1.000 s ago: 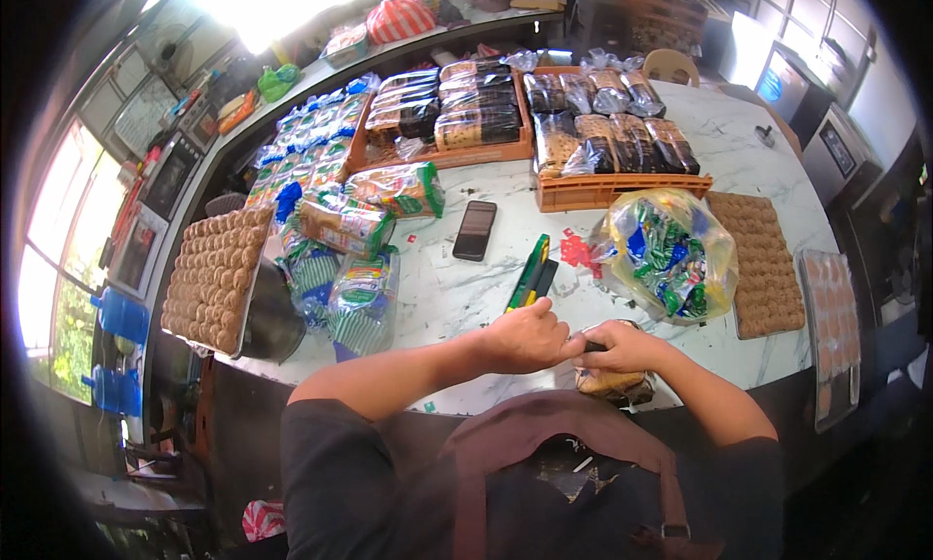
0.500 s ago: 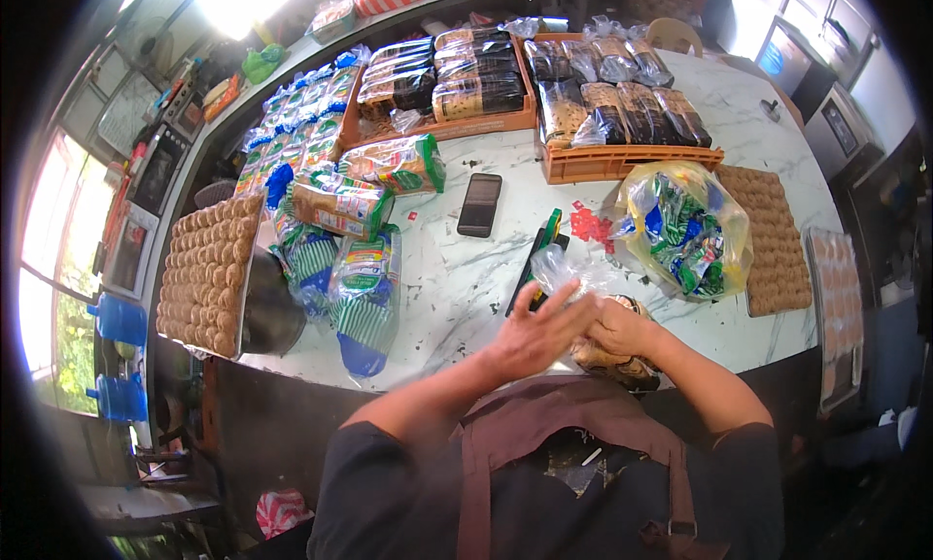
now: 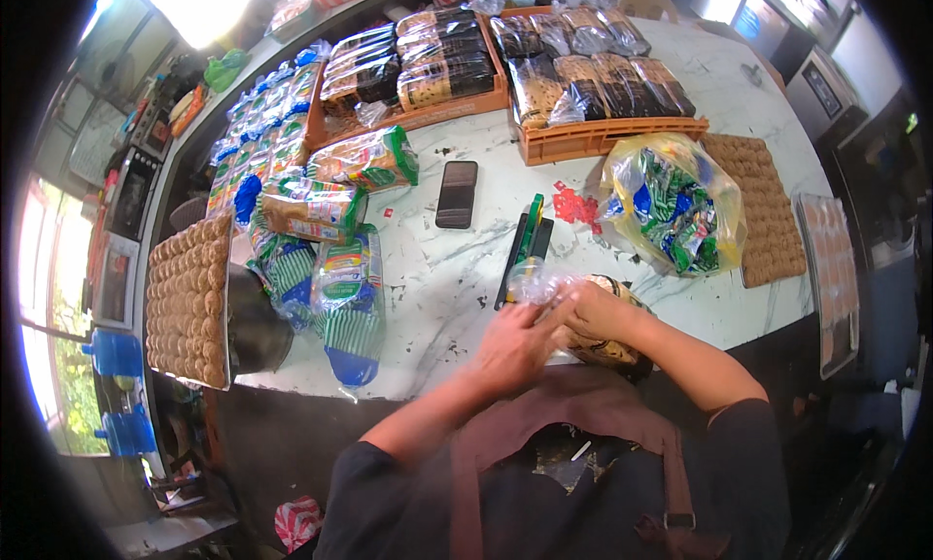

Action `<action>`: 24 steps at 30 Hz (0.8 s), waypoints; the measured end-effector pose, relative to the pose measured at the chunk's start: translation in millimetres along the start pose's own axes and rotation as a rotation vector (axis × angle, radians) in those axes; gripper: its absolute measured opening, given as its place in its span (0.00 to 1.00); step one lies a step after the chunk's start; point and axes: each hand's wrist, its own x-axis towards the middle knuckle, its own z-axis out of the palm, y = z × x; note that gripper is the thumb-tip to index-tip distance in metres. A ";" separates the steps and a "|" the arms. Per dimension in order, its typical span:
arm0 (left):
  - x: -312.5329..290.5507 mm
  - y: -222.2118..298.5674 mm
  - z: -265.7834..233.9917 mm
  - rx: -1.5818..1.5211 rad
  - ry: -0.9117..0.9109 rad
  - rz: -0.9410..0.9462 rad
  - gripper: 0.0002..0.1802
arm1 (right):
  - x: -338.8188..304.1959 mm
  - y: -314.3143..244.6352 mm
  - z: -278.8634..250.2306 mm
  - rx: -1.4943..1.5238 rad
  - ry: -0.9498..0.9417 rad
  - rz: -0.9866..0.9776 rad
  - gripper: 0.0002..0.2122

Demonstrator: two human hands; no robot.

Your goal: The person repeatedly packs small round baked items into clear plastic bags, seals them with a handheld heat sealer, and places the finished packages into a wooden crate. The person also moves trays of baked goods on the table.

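Close to my body at the table's front edge lies a bagged loaf of bread point(image 3: 612, 354), in clear plastic with dark printing. My right hand point(image 3: 601, 312) is closed on the gathered neck of its bag. The clear bag end point(image 3: 537, 283) sticks out beyond my fingers. My left hand point(image 3: 513, 344) meets the right one there, its fingers drawn in on the bag neck. The fingertips of both hands partly hide each other. Just past the bag end lies a dark and green stapler-like tool point(image 3: 530, 235), and beside it are small red tags point(image 3: 575, 207).
A phone point(image 3: 457, 194) lies mid-table. Bread loaves in green and blue bags point(image 3: 348, 303) stand at left, near a tray of round buns point(image 3: 190, 303). Orange crates point(image 3: 612, 137) of bagged loaves are at the back. A yellowish bag of wrappers point(image 3: 673, 205) and another bun tray point(image 3: 758, 210) sit at right.
My left hand's spread fingers have drawn in and come down onto the bag neck at my right hand. The view has shifted slightly, showing more of the green and dark tool.
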 end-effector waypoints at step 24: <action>21.0 -152.0 22.3 0.013 -0.593 -0.532 0.15 | 37.1 45.4 71.5 -0.491 -0.161 0.388 0.07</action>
